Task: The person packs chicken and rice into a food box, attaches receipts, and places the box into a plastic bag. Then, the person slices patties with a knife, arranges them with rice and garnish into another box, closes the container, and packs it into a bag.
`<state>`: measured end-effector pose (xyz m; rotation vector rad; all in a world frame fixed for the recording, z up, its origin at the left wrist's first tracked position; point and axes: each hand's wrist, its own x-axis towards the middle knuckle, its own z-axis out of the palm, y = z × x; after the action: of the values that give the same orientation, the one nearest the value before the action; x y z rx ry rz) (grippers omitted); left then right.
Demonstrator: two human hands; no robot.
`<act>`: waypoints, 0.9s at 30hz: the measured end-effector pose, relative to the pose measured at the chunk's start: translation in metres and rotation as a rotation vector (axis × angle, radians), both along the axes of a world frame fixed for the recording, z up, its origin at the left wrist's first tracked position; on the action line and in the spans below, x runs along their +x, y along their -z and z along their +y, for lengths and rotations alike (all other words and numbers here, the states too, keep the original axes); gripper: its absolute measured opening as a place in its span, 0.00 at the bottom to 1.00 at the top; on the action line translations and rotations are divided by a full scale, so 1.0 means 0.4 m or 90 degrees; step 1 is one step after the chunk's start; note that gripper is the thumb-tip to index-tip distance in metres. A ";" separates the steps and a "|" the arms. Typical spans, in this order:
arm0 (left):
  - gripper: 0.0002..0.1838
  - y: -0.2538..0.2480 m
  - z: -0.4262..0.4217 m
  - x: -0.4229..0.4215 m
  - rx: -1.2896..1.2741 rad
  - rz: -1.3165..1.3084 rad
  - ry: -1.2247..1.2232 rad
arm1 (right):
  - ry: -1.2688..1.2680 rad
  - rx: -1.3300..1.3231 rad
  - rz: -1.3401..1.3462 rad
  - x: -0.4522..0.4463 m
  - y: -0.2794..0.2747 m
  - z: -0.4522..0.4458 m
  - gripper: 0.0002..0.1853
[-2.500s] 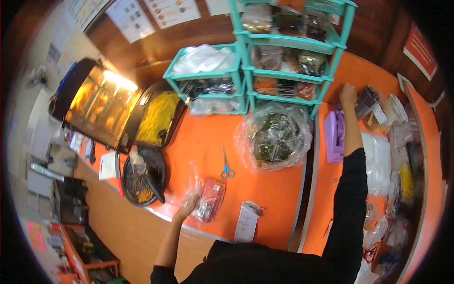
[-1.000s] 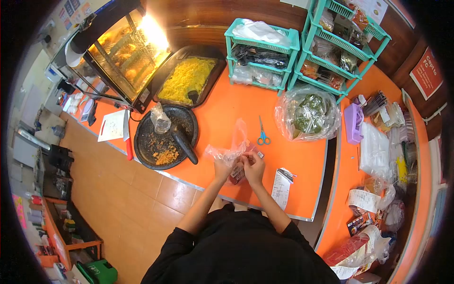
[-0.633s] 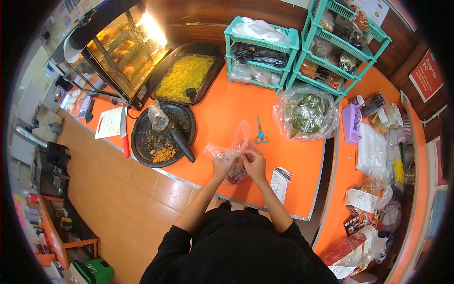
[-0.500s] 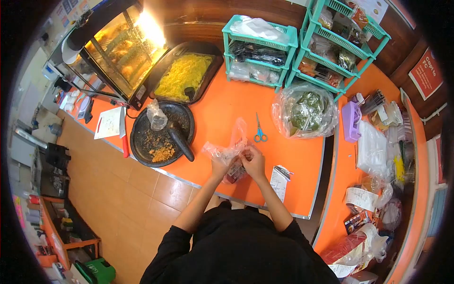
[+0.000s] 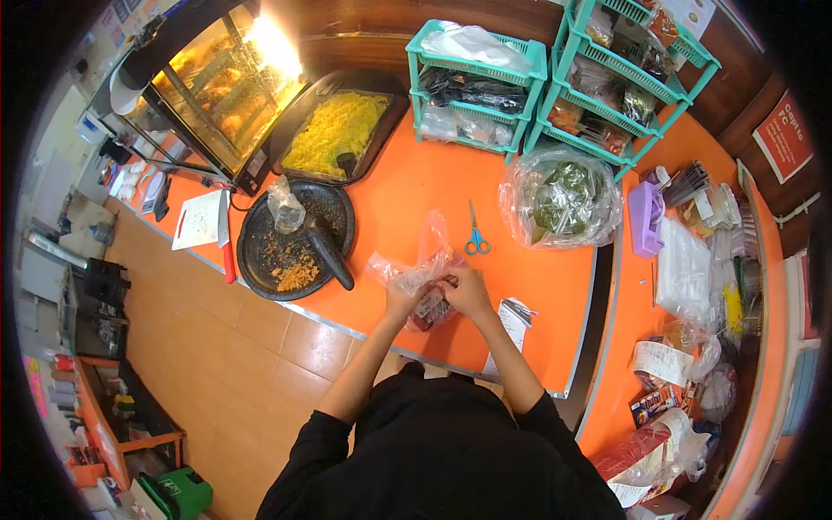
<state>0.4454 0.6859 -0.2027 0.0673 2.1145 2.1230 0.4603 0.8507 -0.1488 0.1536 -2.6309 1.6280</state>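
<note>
A clear pinkish plastic bag stands at the front of the orange counter, its loose top spread upward. Inside its lower part shows a dark red printed package, whose kind I cannot make out. My left hand is closed on the bag's left side, below the loose plastic. On the other side, my right hand pinches the bag's neck with bent fingers. Both hands are close together, and some fingertips are hidden by plastic. Blue-handled scissors lie just beyond my right hand. A paper receipt is beside my right forearm.
Left on the counter are a stone mortar with a pestle, a knife on a white board, and a tray of yellow food. Behind are green racks and a bag of leaves. A lit food warmer stands back left.
My right fingers have shifted slightly at the bag's neck, and more of the red package shows. My right forearm now covers part of the receipt. Both hands stay on the bag.
</note>
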 end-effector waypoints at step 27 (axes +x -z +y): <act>0.18 -0.085 0.022 -0.032 -0.500 0.167 0.099 | -0.494 0.542 0.224 -0.124 0.113 0.081 0.12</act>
<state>0.4327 0.6947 -0.1688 0.4171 2.8189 1.1286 0.4107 0.8831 -0.1941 1.4521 -2.8887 0.3018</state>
